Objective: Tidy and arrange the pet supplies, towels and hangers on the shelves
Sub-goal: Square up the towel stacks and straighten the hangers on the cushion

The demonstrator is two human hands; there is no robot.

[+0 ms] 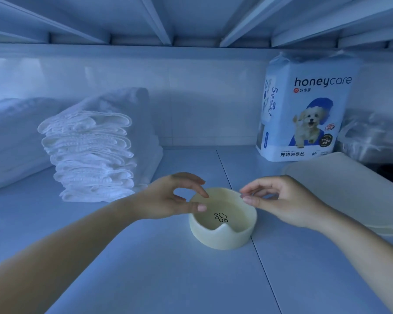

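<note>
Through the head camera we see the pet bowl (222, 219), cream with a black paw print inside, upright on the shelf (168, 279). It sits across the seam between two boards. It lies between our two hands, just under their fingertips.

To the left and a little farther back, a stack of white pads (89, 155) leans against folded towels (14, 137), near the bowl but apart from it. To the right, a flat cream tray (340, 184) lies close by, not touching the bowl. Behind the tray, a honeycare pack (304, 109) stands against the back wall beside a clear plastic bag (372, 132). Bare shelf runs from the bowl toward us, and also behind it to the wall between stack and pack. The upper shelf (191, 19) hangs low overhead.

Our left hand (173, 197) arches over the bowl's left rim. Its fingers are loosely curved with a clear gap to the thumb, whose tip lies over the rim; it grasps nothing. Our right hand (281, 200) brings thumb and forefinger close together at the far right rim. Whether they actually pinch it we cannot tell in this dim blue light.
</note>
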